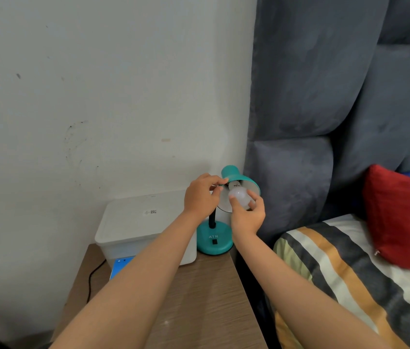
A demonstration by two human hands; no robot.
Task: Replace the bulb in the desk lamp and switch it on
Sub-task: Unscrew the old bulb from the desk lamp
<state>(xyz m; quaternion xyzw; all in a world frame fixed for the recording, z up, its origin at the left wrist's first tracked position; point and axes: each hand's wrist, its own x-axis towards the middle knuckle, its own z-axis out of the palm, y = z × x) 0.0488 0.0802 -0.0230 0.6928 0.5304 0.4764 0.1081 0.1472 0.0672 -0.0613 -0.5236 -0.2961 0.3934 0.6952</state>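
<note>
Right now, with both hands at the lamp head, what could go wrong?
1. The right hand holds the bulb by its round glass with the fingers only; it could slip and drop onto the wooden table.
2. The left hand steadies just the shade; twisting may bend the thin neck or tip the lamp base, which sits near the table's edge.
3. Whether the lamp is switched off cannot be told.

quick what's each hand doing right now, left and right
Left hand: closed, pinching the rim of the teal metal lamp shade.
Right hand: closed around the round white frosted bulb sitting in the shade.
</note>
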